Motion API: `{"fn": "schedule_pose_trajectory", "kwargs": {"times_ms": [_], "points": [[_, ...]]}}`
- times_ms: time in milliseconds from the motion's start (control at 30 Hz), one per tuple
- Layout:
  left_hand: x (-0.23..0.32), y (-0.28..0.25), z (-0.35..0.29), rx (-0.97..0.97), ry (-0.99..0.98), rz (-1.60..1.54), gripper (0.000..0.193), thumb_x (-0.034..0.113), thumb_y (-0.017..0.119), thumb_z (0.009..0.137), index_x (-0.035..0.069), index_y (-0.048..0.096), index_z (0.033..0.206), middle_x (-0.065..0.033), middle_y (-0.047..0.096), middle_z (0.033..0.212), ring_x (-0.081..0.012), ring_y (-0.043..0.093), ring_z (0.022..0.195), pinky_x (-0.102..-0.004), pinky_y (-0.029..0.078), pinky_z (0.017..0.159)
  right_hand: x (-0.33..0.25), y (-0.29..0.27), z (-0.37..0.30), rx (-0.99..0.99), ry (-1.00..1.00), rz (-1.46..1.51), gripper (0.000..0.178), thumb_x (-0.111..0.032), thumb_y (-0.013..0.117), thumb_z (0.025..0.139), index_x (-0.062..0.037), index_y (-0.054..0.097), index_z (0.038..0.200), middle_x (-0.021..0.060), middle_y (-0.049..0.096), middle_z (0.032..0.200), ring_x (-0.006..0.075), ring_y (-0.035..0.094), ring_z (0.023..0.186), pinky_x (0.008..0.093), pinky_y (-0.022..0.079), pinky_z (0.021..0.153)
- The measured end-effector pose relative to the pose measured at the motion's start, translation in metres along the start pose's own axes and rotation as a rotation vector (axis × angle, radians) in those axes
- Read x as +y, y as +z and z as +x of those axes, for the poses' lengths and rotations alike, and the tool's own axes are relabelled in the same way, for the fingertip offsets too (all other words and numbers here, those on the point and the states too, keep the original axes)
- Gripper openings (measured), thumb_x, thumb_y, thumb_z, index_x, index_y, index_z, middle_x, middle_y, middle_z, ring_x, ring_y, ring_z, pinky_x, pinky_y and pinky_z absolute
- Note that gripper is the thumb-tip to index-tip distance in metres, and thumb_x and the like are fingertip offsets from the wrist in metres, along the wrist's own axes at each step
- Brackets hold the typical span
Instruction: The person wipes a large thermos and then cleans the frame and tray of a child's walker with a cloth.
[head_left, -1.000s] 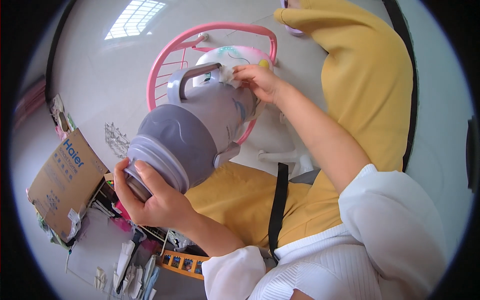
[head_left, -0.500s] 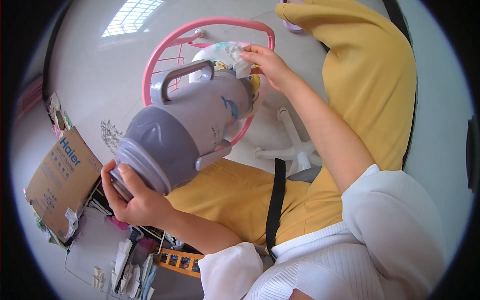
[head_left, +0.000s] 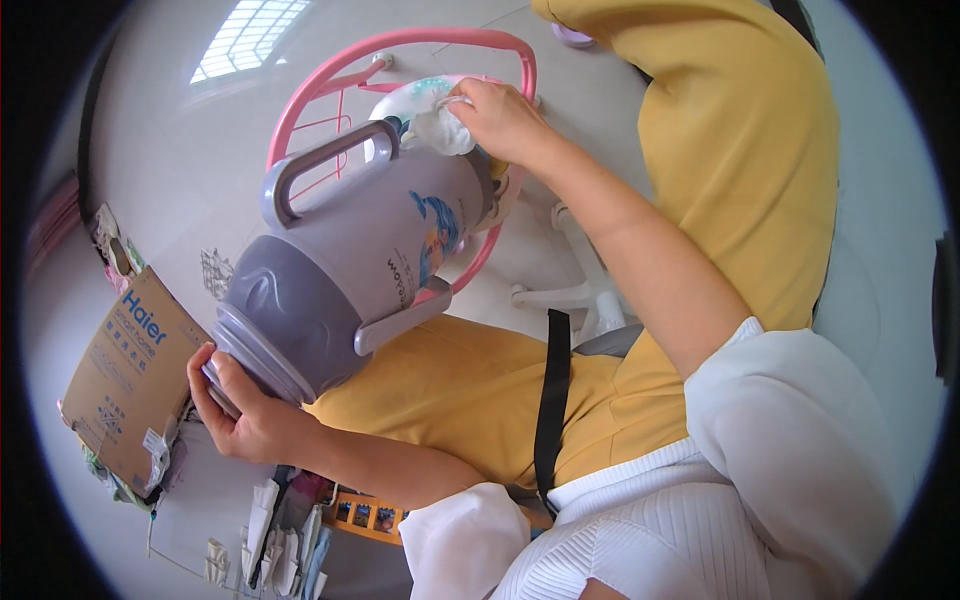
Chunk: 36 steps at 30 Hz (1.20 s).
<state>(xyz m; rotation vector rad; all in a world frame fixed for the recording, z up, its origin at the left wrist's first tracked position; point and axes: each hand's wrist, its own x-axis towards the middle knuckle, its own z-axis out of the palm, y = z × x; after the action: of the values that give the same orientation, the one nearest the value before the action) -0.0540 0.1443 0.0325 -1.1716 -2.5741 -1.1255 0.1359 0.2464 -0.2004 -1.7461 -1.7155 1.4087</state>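
Observation:
A large lavender-grey thermos flask [head_left: 400,220] with two handles lies tilted, its darker end low at the left. My left hand [head_left: 250,405] is closed around the ribbed rim at that end. The flask's far end points toward a round, pale printed seat [head_left: 405,100], which it partly hides; whether the two touch I cannot tell. My right hand [head_left: 500,122] pinches a crumpled white tissue [head_left: 440,130] over the flask's far end.
Around the printed seat runs a pink tubular frame [head_left: 345,68] with casters. A white star-shaped chair base [head_left: 560,296] stands beside my yellow-trousered legs [head_left: 735,150]. At the left are a cardboard box [head_left: 140,375], an orange strip-shaped item [head_left: 365,512] and several hanging pale cloths [head_left: 285,555].
The flask has shifted left and turned slightly, bringing more of its blue picture into sight. My right hand has moved left with the tissue; my left hand has moved slightly left and down.

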Motion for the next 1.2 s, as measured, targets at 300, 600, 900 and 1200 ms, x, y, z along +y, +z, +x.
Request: {"fn": "schedule_pose_trajectory", "kwargs": {"times_ms": [300, 600, 900, 1200], "points": [[0.002, -0.001, 0.002, -0.002, 0.004, 0.007, 0.015, 0.014, 0.064, 0.084, 0.000, 0.068, 0.089, -0.0042, 0.062, 0.086, -0.0121, 0.055, 0.079, -0.0246, 0.047, 0.073, -0.019, 0.005, -0.018, 0.087, 0.162, 0.113, 0.021, -0.020, 0.069, 0.078, -0.0043, 0.065, 0.090, 0.0119, 0.066, 0.091, 0.0256, 0.061, 0.089, 0.0354, 0.048, 0.076], [0.004, -0.001, -0.001, 0.005, -0.050, -0.017, 0.014, 0.012, 0.063, 0.085, -0.001, 0.067, 0.090, -0.0048, 0.061, 0.088, -0.0133, 0.056, 0.080, -0.0254, 0.047, 0.073, -0.021, 0.020, -0.015, -0.342, 0.343, 1.128, 0.024, -0.013, 0.063, 0.085, -0.0033, 0.068, 0.106, 0.0037, 0.066, 0.101, 0.0109, 0.058, 0.094, 0.0252, 0.046, 0.084], [0.007, 0.002, -0.003, -0.010, 0.015, 0.002, 0.016, 0.015, 0.062, 0.087, 0.000, 0.067, 0.089, -0.0030, 0.060, 0.085, -0.0114, 0.054, 0.078, -0.0232, 0.044, 0.073, -0.026, 0.037, -0.004, -0.203, 0.190, 0.666, 0.029, -0.008, 0.072, 0.074, -0.0006, 0.066, 0.102, 0.0067, 0.067, 0.102, 0.0144, 0.062, 0.091, 0.0271, 0.050, 0.082], [0.012, -0.001, -0.006, -0.047, -0.022, 0.026, 0.016, 0.012, 0.062, 0.085, -0.001, 0.066, 0.093, -0.0053, 0.063, 0.091, -0.0142, 0.056, 0.083, -0.0262, 0.047, 0.078, -0.036, 0.040, -0.007, 0.076, 0.027, 0.308, 0.016, -0.016, 0.069, 0.074, -0.0048, 0.070, 0.086, 0.0085, 0.070, 0.081, 0.0183, 0.067, 0.078, 0.0281, 0.052, 0.072]]}}
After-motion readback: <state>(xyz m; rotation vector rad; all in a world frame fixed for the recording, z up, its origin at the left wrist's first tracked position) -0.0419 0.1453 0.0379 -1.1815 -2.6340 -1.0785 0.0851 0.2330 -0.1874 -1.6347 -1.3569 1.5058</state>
